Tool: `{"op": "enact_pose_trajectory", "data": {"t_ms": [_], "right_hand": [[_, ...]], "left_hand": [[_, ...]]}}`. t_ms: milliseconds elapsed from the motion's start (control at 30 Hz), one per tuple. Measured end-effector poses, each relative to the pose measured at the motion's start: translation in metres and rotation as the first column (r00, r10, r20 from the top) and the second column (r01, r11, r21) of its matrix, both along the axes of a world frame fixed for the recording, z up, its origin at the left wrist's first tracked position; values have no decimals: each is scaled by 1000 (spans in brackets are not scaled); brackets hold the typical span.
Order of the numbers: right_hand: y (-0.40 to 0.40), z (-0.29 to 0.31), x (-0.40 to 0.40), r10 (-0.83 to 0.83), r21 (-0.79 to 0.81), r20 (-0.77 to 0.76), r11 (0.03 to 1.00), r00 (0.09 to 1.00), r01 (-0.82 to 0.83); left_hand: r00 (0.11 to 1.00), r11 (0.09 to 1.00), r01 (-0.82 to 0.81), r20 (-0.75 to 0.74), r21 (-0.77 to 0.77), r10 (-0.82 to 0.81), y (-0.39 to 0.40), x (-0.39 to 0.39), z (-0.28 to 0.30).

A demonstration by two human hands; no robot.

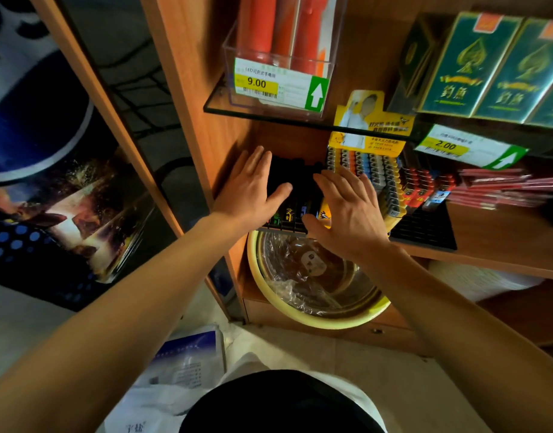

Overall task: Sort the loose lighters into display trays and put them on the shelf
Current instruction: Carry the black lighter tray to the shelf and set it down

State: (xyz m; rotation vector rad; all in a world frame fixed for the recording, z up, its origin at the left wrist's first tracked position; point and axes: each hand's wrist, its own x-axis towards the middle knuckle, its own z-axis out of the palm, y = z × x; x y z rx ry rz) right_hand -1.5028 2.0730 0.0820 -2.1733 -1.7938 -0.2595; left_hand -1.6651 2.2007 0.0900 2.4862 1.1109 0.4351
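Far left: a dark poster [59,207] leaning by the wooden cabinet side [187,98]. On the floor below, a white plastic bag [175,379] with printed papers.

On the wooden shelf [494,242], at its left end: a tray of black lighters [295,195], upright in rows, front edge at the shelf lip. Left hand [253,189] flat on the tray's left part, fingers straight and spread, thumb lying across the lighter tops, gripping nothing. Right hand [350,207] likewise open, palm down over the tray's right part, fingers extended toward the back; touching or hovering just above, hard to say.

Above, on a glass shelf [237,110]: a clear box [281,51] with red tubes, price label [269,84] reading 9.00.

Under the wooden shelf: a yellow-rimmed basin [300,314] wrapped in clear plastic.

Just right of the black tray: a tray of pastel lighters [372,179] with a yellow header card [372,120], tilted back. Next, red lighters [422,185] in a black grid tray [425,229], mostly unfilled at the front. Farther right: stacked red packets [500,189], a 2.00 label [466,148], and green boxes [487,64] above.
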Motion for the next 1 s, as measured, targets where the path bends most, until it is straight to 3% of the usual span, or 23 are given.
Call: {"op": "enact_pose_trajectory", "data": {"t_ms": [733, 867, 1000], "right_hand": [[22, 11, -3, 68, 150, -130, 988, 989, -48], [23, 10, 2, 11, 127, -88, 992, 996, 0], [28, 14, 11, -80, -6, -103, 997, 992, 80]], "left_hand": [[980, 997, -73, 187, -19, 75, -2, 0, 1], [983, 998, -62, 170, -24, 65, -6, -1, 1], [997, 999, -17, 70, -38, 19, -12, -6, -9]]}}
